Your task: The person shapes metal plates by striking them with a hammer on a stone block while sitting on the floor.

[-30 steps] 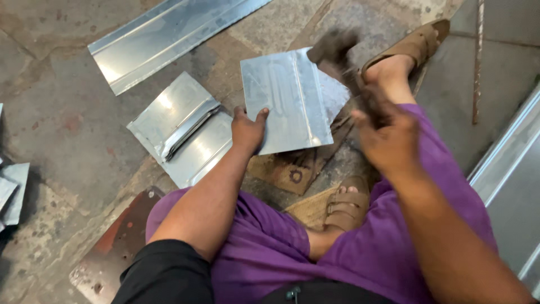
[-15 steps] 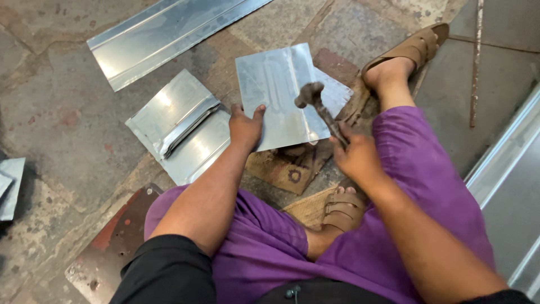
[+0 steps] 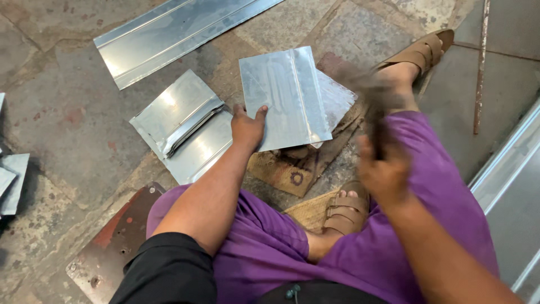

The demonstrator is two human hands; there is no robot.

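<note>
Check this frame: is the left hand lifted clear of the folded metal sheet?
No: the left hand lies pressed on the lower left corner of the folded metal sheet, with fingers and thumb spread over its edge.

Two hands show: the left hand (image 3: 247, 128) and the right hand (image 3: 385, 174). One blurred hammer (image 3: 371, 95) rises above the right hand's fingers. One square metal sheet (image 3: 284, 98) lies under the left fingers, a second sheet (image 3: 336, 98) peeking out beneath it toward the right. One folded sheet (image 3: 183, 132) sits just left of the left fingers, and one long strip (image 3: 169, 39) lies well beyond them. Two sandals: one (image 3: 419, 53) past the right fingers, one (image 3: 344, 211) below them. One piece of cardboard (image 3: 287, 169) lies between the hands.
</note>
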